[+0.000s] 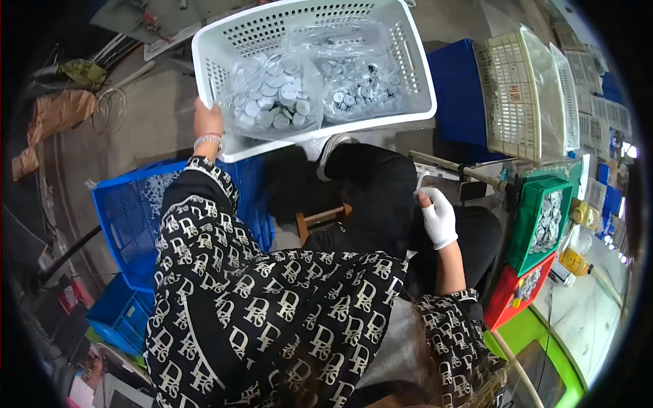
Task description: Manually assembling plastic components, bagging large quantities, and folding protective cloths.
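A white plastic basket [235,146] with slotted walls is in front of me, at the top of the view. Inside it, a clear plastic bag of round, pale grey discs [272,92] lies on the left, and a bag of smaller round pieces [360,88] on the right. My bare left hand [207,121] is closed on the basket's left rim. Above my right thigh is my right hand [439,219] in a white glove with a bare thumb tip. Its fingers are curled, and what they hold, if anything, is too small to name.
Blue crates [129,238] stand to my left. On the right are a cream basket [510,95], a green bin [520,234] with small metal parts and a red bin [507,306]. A small wooden stool [323,216] is between my legs.
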A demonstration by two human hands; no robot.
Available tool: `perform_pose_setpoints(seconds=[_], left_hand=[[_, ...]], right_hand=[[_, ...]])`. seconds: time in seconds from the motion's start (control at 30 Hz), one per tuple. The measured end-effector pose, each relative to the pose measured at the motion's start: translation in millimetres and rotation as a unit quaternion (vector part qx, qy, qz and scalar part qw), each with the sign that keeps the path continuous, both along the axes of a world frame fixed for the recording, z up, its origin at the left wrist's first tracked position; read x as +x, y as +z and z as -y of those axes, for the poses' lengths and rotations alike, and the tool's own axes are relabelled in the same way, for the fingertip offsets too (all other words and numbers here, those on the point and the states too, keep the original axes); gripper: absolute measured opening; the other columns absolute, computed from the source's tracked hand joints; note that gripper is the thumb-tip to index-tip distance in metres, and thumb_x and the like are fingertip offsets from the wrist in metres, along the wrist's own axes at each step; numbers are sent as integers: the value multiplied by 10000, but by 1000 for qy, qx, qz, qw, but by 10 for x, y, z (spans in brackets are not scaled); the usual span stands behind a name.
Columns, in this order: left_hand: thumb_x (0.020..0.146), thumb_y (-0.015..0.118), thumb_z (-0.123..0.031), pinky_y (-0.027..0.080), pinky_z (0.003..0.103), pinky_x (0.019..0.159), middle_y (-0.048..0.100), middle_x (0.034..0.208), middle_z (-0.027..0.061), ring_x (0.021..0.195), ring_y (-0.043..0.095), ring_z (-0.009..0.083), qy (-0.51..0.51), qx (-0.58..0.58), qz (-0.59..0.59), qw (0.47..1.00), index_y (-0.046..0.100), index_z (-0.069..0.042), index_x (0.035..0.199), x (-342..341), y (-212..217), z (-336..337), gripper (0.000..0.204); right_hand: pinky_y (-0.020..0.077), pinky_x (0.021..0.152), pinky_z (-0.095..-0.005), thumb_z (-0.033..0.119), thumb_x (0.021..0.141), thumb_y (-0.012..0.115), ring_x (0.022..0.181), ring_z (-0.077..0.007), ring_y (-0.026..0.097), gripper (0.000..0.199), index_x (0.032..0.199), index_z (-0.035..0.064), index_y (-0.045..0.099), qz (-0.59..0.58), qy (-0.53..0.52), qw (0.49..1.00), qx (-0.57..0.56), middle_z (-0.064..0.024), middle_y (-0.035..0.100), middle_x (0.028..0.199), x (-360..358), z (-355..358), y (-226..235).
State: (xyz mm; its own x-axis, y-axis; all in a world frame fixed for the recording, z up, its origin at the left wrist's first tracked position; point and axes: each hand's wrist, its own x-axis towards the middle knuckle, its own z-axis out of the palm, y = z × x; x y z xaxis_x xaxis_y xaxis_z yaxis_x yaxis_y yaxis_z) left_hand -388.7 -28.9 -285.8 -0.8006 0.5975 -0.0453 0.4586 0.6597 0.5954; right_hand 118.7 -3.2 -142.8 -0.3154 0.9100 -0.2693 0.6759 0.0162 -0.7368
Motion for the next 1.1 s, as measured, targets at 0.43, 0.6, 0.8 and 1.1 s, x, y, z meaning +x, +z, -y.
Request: perform_pose_setpoints(seconds=[0.43,0.6,0.8,1.1], left_hand=[[819,581,-217,441,414,823,553,1056,274,981,541,409,28,-129,-55,990,409,54,1152,187,114,-107,463],[790,621,-231,339,431,974,454,1189,276,1113,429,415,62,-116,-135,982,348,94,1257,1361,487,190,630],[783,621,-213,370,392,958,477,1199,290,1123,463,393,213,53,113,969,431,117,1188,1942,512,148,556],[698,659,-331,404,361,924,528,1160,284,1092,518,371,382,-85,152,908,488,89,1154,1151,228,-206,643]], right_hand=[[467,770,-327,254,881,515,853,-271,598,241,918,40,619,-93,189,970,-125,-120,615,882,-621,-1400,-393],[466,775,-324,254,879,518,841,-250,608,247,961,42,615,-89,235,945,-208,-121,631,882,-580,-1608,-99],[470,752,-338,217,835,515,823,-254,623,227,955,58,623,-44,271,945,-179,-137,645,850,-471,-2174,-92],[430,844,-422,415,807,525,1007,-348,562,456,1130,94,538,132,336,930,-65,-224,607,992,-2364,-2191,-257]])
